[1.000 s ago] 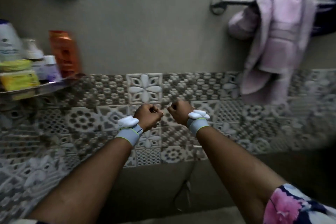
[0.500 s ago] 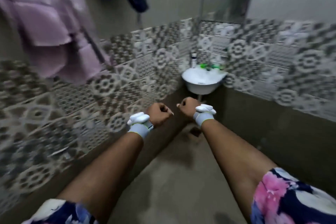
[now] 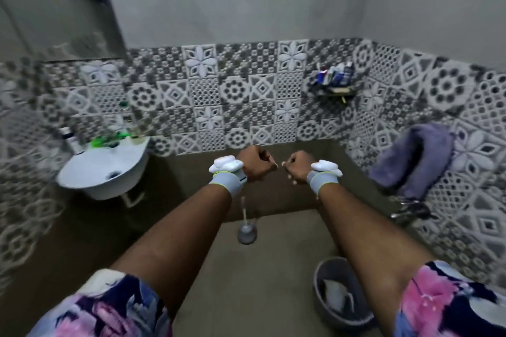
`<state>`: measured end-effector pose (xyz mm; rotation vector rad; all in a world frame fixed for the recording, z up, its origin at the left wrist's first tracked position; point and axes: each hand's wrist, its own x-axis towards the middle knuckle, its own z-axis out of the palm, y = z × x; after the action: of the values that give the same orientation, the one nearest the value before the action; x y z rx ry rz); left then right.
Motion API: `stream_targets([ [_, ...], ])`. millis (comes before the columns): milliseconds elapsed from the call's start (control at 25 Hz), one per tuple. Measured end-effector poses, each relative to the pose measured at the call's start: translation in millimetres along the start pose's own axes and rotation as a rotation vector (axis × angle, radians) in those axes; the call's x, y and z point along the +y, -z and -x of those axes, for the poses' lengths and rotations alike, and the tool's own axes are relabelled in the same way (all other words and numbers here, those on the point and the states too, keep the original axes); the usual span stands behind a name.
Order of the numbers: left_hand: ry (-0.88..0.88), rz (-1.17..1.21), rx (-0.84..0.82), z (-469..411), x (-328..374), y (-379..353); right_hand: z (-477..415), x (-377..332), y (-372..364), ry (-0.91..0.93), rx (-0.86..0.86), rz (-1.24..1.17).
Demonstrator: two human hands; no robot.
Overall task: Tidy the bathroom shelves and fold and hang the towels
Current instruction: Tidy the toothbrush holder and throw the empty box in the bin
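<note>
Both fists empty: my left hand [image 3: 254, 163] and right hand [image 3: 298, 167] hover apart, fingers curled tight, over open smooth floor [image 3: 273, 282]; the plush purple towel [image 3: 410, 159] hangs bunched on the right tiled wall [image 3: 479, 200].

No legible text or labels, bottles [image 3: 334, 76] on corner shelf [image 3: 339, 90] too small and blurred to read

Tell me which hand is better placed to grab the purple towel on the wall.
Probably the right hand: the purple towel hangs on its side, nearer it. The left hand would have to cross over. Both fists hold nothing.
</note>
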<state>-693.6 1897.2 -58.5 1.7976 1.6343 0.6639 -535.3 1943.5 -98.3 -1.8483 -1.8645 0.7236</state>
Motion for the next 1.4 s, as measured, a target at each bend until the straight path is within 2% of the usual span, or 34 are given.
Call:
stream_targets([
  [200,-0.164,-0.041,0.014,-104.3,15.6,40.8,-83.4,3.7,18.9,-0.101,0.131,-0.036],
  [480,-0.251,-0.117,-0.062,-239.7,11.5,74.1,-183.8,-19.9,18.8,-0.141,0.224,-0.1],
  [800,-0.43,-0.157,-0.141,-409.8,53.4,4.5,-314.3,82.4,92.3,-0.335,0.384,-0.163],
  [1200,-0.352,-0.253,-0.208,-602.1,117.6,-63.0,-509.6,177.1,216.0,-0.338,0.651,-0.053],
  [1320,-0.254,-0.264,-0.362,-635.3,115.3,-83.1,-557.9,194.1,230.6,-0.326,0.573,-0.035],
  [1400,-0.128,-0.288,-0.507,-658.0,120.8,-84.9,-586.8,207.0,236.7,-0.297,0.517,0.007],
])
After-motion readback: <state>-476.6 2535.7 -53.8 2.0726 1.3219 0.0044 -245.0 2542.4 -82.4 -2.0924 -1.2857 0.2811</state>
